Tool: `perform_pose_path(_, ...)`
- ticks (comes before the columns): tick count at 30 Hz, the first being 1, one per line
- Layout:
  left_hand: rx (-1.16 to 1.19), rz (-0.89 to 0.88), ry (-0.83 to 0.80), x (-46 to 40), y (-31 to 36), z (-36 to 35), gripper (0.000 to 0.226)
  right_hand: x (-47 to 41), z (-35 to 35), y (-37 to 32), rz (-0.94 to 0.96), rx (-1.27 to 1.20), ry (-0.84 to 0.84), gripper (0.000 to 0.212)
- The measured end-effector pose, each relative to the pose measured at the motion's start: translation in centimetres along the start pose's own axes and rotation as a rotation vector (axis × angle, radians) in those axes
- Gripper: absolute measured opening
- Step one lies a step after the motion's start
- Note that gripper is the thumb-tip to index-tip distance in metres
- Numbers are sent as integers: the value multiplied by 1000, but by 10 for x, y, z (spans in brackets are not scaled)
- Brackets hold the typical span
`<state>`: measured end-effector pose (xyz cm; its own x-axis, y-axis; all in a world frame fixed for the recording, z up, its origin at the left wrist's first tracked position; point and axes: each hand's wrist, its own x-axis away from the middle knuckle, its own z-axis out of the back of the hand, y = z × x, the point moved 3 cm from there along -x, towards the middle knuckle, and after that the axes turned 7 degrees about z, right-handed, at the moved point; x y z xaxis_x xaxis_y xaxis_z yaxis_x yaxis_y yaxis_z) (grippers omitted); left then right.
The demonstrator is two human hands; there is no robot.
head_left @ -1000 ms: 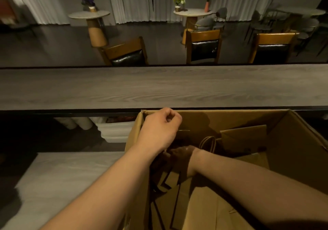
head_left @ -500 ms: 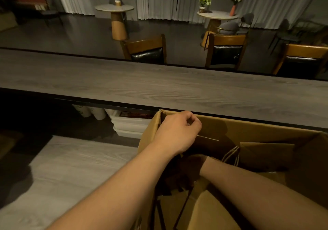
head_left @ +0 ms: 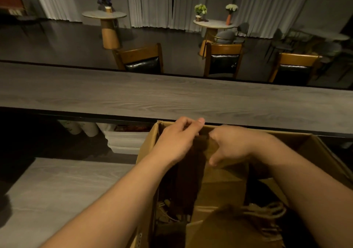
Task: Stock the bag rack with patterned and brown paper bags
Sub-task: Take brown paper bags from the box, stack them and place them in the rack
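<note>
Head view: both hands over an open cardboard box (head_left: pixel 145 152) below the counter (head_left: pixel 172 98).
Left hand (head_left: pixel 175 140) has curled fingers pinching the top edge of a dark brown bag (head_left: pixel 188 173) standing upright in the box. Right hand (head_left: pixel 233 144), motion-blurred, sits just beside it with thumb spread; its grip cannot be told. Brown paper bags (head_left: pixel 219 190) with twisted handles lie lower in the box.

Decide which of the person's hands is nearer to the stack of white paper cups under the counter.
Left. The left hand is at the open brown cardboard box's left corner, on the side where the white paper cups stand; the right hand sits further right, over the box.
</note>
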<state>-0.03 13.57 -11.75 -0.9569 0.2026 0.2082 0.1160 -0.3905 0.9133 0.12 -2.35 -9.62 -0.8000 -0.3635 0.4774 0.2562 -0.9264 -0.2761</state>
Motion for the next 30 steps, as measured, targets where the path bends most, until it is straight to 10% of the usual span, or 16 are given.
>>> perform_pose_path(5, -67, -76, -224, 6, -1, -6, 55, 45, 35, 5, 0, -186, 317, 35)
perform_pose_path(12, 182, -9, 32, 1, -6, 9, 37, 60, 15, 24, -97, -511, 1079, 101)
perform_pose_path(16, 425, -25, 98, 4, -4, 14, 38, 41, -11, 35, -19, -910, 803, 91)
perform_pose_path(21, 586, -23, 96, 7, 1, 16, 19, 40, -9, 44, -3, -1103, 975, 53)
perform_pose_path(30, 290, -136, -111, 9, 3, 1, 54, 30, -18, 9, 80, -1225, 924, 31)
